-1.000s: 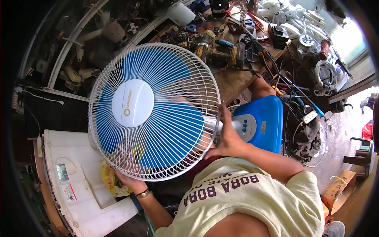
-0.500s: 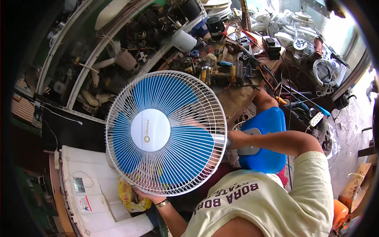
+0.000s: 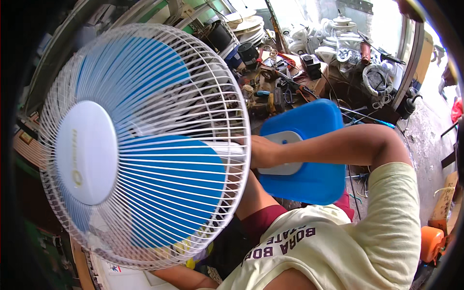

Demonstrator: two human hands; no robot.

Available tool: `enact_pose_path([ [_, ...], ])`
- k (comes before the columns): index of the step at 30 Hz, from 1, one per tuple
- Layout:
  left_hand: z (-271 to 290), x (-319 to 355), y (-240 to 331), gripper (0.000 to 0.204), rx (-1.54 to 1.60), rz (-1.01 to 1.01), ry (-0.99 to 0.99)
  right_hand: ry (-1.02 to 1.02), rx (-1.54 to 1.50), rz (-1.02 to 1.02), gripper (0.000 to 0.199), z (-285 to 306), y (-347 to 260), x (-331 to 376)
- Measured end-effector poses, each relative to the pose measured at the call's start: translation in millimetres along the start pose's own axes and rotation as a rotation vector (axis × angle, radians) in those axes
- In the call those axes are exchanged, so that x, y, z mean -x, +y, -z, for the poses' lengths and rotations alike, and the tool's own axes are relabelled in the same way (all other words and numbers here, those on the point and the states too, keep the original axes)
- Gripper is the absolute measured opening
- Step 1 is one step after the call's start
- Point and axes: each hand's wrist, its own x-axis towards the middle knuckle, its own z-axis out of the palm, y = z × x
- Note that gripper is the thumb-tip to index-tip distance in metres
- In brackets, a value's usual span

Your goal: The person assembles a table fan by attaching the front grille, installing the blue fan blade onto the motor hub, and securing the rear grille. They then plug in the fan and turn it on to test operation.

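A white electric fan (image 3: 87, 152) with blue blades behind a wire cage fills the left half of the view, tilted with its front facing left and up. My right hand (image 3: 265, 152) is closed around its white neck, just behind the cage. The fan's blue base (image 3: 319, 159), with a grey centre plate, is held off the ground to the right of that hand. My left forearm (image 3: 186, 276) reaches under the cage's lower rim. The left hand itself is hidden behind the cage, so its fingers do not show.
A cluttered bench stands ahead with a power drill (image 3: 273, 101), pliers and loose parts. White fan parts (image 3: 340, 29) are heaped at the far right. A white panel (image 3: 130, 278) lies low on the left, and an orange container (image 3: 431, 243) sits at the right.
The fan has moved left and nearer, and its cage has turned to face more leftward. The blue base has risen and shifted left. My left hand has gone out of sight behind the cage.
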Motion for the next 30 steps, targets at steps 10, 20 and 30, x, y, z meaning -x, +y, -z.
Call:
enact_pose_path([
  [10,-58.5,-97.3,49.1,0.053,-0.05,-0.22,0.005,0.193,-0.159,0.083,0.073,-46.4,34.4,-79.2],
  [20,-112.1,-117.8,16.1,0.05,0.11,-0.034,-0.042,0.295,-0.199,0.19,0.075,-71.8,111.6,-99.6],
  [30,-83.8,-86.5,-85.2,0.055,-0.767,-0.773,-0.277,0.315,-0.196,0.158,0.076,-59.8,160.0,-105.4],
])
